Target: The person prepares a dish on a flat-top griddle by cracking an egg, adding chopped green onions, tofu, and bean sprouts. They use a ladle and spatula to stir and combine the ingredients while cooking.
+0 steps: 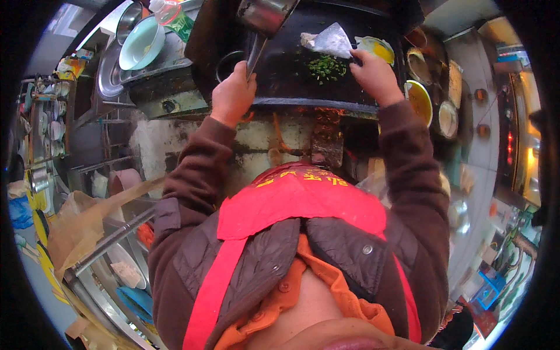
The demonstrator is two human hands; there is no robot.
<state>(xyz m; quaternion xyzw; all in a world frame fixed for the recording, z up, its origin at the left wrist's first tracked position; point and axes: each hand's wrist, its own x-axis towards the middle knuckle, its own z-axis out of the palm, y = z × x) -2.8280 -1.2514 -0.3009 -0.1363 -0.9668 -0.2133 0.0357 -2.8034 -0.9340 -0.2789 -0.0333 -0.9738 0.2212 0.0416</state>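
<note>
My left hand is closed round the handle of a metal saucepan-like ladle, held over the left part of a black griddle. In my right hand is a broad metal scraper, its blade low over the griddle or touching it; which, I cannot tell. Whitish food shows at the blade's left edge. Chopped green herbs lie in a loose heap just below the blade. Right of the scraper, beyond my right fingers, is an egg with a yellow yolk.
At the upper left stand a pale green bowl and a plastic bottle with a green label. Right of the griddle are several containers, among them a bowl of yellowish contents. A stove knob sits on the left front panel.
</note>
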